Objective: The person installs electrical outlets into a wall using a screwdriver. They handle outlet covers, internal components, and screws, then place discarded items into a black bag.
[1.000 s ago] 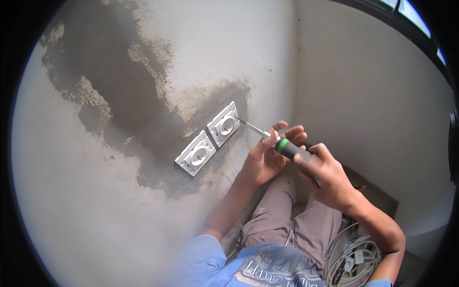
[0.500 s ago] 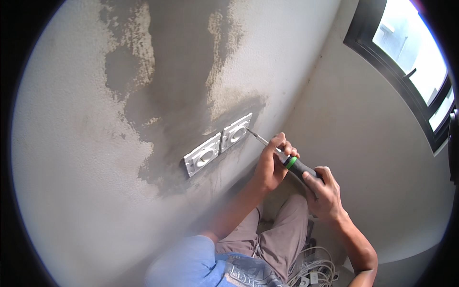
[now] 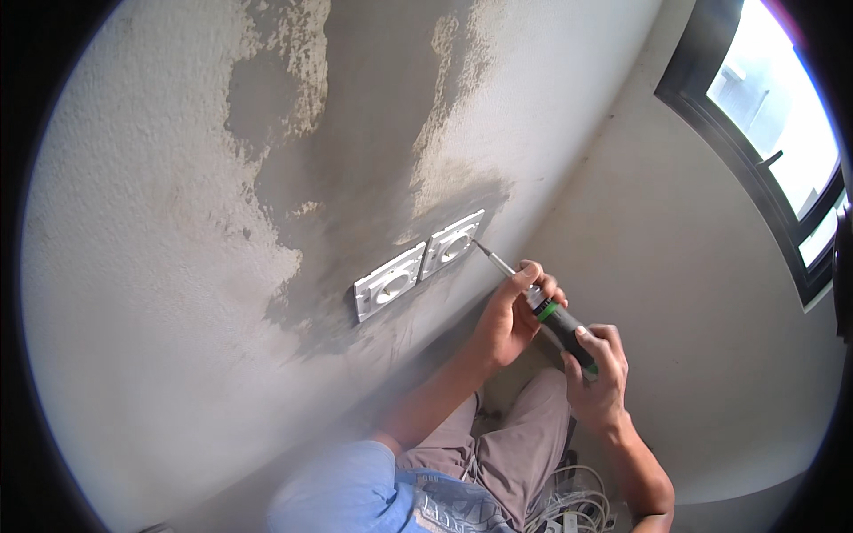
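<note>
A screwdriver [image 3: 566, 330] with a dark grey and green handle slants up to the left between my hands. My left hand [image 3: 517, 313] is closed around its shank, just ahead of the handle. Around the rear of the handle, my right hand [image 3: 601, 377] is closed, thumb on top. The tip reaches the right edge of the right-hand white wall socket [image 3: 453, 249]; whether it sits in a screw is too small to tell. Beside that socket, a second white wall socket [image 3: 389, 284] is mounted on the wall, its left edge slightly off the surface.
Grey plaster patches [image 3: 355, 124] run up the pale wall above the sockets. A dark-framed window [image 3: 711, 115] is at the upper right, past the wall corner. Coiled white cables [image 3: 569, 506] lie on the floor beside my right leg [image 3: 524, 435].
The view has shifted, so sockets and window appear farther right. My right hand's grip has moved back along the handle and its fingers have turned. My left hand stays on the shank.
</note>
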